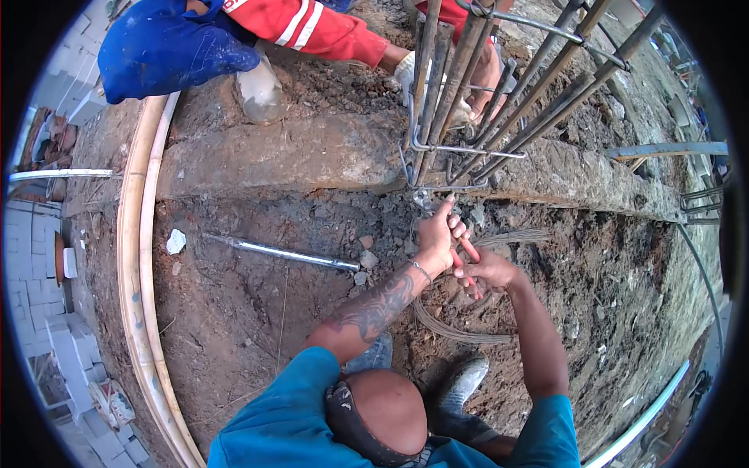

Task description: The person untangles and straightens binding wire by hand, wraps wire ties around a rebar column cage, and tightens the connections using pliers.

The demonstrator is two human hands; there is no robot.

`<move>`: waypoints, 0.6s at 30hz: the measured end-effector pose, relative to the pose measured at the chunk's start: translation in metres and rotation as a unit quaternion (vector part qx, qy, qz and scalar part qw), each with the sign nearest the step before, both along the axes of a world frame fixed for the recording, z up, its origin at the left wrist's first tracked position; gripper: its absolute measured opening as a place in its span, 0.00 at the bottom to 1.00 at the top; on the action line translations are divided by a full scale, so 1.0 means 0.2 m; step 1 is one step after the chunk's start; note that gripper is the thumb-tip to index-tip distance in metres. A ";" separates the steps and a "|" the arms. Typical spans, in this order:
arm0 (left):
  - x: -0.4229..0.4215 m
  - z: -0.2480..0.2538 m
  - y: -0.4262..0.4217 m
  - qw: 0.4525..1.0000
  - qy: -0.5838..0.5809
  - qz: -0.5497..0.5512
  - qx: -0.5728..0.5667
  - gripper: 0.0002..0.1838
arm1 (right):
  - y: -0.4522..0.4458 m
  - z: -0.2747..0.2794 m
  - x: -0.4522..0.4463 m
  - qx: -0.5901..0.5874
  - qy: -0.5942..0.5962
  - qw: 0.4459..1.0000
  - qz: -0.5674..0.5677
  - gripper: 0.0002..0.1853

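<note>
Neither of my own hands is in view. Below me a co-worker in a teal shirt (281, 413) crouches with both arms stretched forward. That person's two hands (460, 249) are around red-handled pliers (460, 269), close to the foot of an upright rebar cage (445, 93). The tool's jaws cannot be made out. Beside those hands lies a loose coil of thin tie wire (460, 335). Opposite, a second co-worker in a red sleeve (328, 31) reaches behind the bars; a pale glove (404, 70) is partly hidden there.
A metal bar (296, 254) with a pointed end lies on the soil. Two long bamboo-like poles (140, 257) run down the left side. A concrete strip (281, 156) crosses the ground. Pale blocks (35, 265) are stacked at far left, and a white pipe (644, 413) lies at lower right.
</note>
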State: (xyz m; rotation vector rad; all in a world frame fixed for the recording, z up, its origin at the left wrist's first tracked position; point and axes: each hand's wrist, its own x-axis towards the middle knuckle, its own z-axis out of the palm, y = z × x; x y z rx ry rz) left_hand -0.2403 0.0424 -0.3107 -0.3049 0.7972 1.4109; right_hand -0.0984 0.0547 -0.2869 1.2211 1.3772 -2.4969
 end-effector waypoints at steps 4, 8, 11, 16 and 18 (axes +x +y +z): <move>0.04 -0.02 0.02 0.999 0.025 0.025 -0.003 0.15 | 0.07 -0.04 0.03 -0.023 0.001 1.000 0.016 0.14; 0.07 -0.05 0.05 0.998 0.046 0.038 -0.021 0.13 | 0.12 -0.08 0.05 -0.023 0.007 0.999 0.043 0.14; 0.08 -0.07 0.06 0.997 0.060 0.038 -0.024 0.13 | 0.14 -0.12 0.06 -0.039 -0.006 0.998 0.052 0.12; 0.07 -0.05 0.04 0.989 0.133 0.015 -0.070 0.15 | -0.07 -0.07 0.00 0.392 -0.118 0.912 0.020 0.21; 0.06 -0.05 0.04 0.976 0.187 -0.002 -0.115 0.18 | -0.31 -0.03 -0.15 0.498 -0.273 0.822 -0.039 0.26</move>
